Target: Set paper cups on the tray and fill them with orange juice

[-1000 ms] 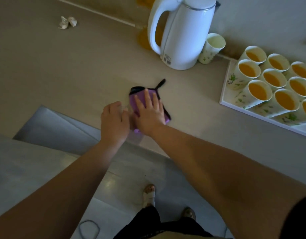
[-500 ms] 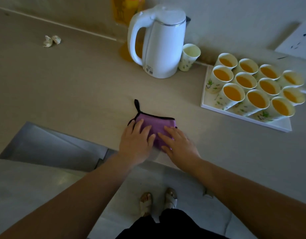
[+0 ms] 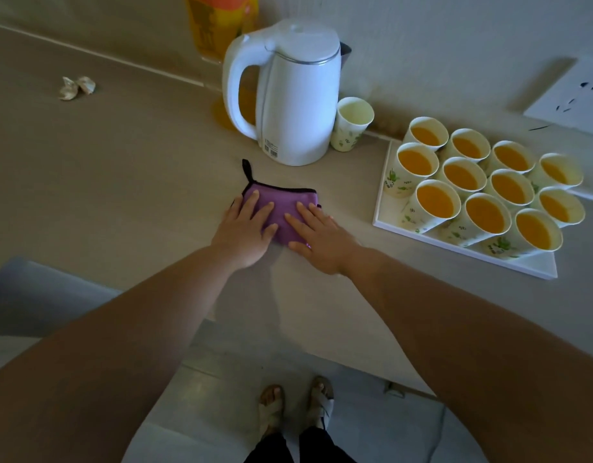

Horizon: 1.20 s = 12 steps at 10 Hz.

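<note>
Evidently illegible: kettle label [image 3: 271, 149], print on cups [image 3: 412, 218].

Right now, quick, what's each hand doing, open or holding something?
Left hand: open, fingers flat on the purple cloth, gripping nothing.
Right hand: open, fingers flat on the same cloth.

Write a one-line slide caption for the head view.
Left hand and right hand press a purple cloth flat on the counter near a white kettle; juice-filled paper cups stand on the white tray.
</note>
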Each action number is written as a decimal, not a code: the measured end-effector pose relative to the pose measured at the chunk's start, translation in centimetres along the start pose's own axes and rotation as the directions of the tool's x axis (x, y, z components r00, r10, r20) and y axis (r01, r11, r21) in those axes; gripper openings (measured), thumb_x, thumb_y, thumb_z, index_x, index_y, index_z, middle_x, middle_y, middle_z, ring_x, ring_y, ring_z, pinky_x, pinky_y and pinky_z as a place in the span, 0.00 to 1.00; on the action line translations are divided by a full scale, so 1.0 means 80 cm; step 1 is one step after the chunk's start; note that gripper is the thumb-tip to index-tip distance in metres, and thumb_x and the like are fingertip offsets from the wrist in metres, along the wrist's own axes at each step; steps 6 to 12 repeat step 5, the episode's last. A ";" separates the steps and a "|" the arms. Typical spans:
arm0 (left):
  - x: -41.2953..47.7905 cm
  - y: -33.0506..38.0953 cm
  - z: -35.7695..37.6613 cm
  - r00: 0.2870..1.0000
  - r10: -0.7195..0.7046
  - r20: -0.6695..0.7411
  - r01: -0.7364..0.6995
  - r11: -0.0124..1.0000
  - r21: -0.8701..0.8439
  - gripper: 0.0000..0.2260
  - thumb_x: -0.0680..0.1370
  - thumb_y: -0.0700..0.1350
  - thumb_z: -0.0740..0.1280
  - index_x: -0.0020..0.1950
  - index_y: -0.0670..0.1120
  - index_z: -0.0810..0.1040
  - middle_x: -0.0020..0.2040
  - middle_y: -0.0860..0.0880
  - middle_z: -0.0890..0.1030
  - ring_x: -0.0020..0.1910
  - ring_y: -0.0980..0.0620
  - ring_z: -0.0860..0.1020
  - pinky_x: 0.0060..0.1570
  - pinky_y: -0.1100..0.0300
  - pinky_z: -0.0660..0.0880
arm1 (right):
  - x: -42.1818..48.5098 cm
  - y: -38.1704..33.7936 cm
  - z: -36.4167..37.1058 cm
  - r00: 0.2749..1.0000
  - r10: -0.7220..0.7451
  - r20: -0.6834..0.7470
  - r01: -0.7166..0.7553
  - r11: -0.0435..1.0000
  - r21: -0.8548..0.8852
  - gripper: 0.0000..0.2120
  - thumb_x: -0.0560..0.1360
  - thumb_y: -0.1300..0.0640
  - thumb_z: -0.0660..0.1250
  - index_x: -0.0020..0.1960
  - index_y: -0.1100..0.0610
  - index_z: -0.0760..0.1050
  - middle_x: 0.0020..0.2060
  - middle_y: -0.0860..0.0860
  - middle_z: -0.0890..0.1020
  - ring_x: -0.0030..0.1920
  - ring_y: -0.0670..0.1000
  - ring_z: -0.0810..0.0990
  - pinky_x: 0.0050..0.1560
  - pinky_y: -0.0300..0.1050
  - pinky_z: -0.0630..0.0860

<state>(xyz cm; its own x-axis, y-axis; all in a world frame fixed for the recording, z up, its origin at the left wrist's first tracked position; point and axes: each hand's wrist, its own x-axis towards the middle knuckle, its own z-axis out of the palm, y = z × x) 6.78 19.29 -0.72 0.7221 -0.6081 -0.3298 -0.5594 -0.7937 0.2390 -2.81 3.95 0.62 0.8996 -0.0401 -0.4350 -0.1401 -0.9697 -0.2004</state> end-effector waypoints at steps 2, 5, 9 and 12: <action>-0.005 0.004 -0.006 0.999 -0.005 -0.035 0.003 0.999 -0.053 0.24 0.83 0.55 0.51 0.79 0.51 0.53 0.80 0.48 0.46 0.78 0.44 0.44 0.75 0.53 0.42 | 0.003 0.000 0.002 0.999 0.004 -0.041 -0.004 1.000 0.003 0.29 0.81 0.40 0.48 0.77 0.46 0.40 0.77 0.49 0.40 0.77 0.51 0.38 0.74 0.51 0.41; 0.008 0.015 -0.043 0.994 0.068 -0.086 -0.077 0.992 -0.102 0.17 0.79 0.49 0.62 0.68 0.46 0.75 0.70 0.46 0.71 0.70 0.46 0.66 0.70 0.57 0.61 | -0.032 -0.010 -0.056 0.993 0.113 0.011 -0.106 0.878 0.467 0.22 0.81 0.50 0.58 0.72 0.55 0.67 0.71 0.55 0.68 0.68 0.55 0.68 0.66 0.44 0.63; 0.008 0.015 -0.043 0.994 0.068 -0.086 -0.077 0.992 -0.102 0.17 0.79 0.49 0.62 0.68 0.46 0.75 0.70 0.46 0.71 0.70 0.46 0.66 0.70 0.57 0.61 | -0.032 -0.010 -0.056 0.993 0.113 0.011 -0.106 0.878 0.467 0.22 0.81 0.50 0.58 0.72 0.55 0.67 0.71 0.55 0.68 0.68 0.55 0.68 0.66 0.44 0.63; 0.008 0.015 -0.043 0.994 0.068 -0.086 -0.077 0.992 -0.102 0.17 0.79 0.49 0.62 0.68 0.46 0.75 0.70 0.46 0.71 0.70 0.46 0.66 0.70 0.57 0.61 | -0.032 -0.010 -0.056 0.993 0.113 0.011 -0.106 0.878 0.467 0.22 0.81 0.50 0.58 0.72 0.55 0.67 0.71 0.55 0.68 0.68 0.55 0.68 0.66 0.44 0.63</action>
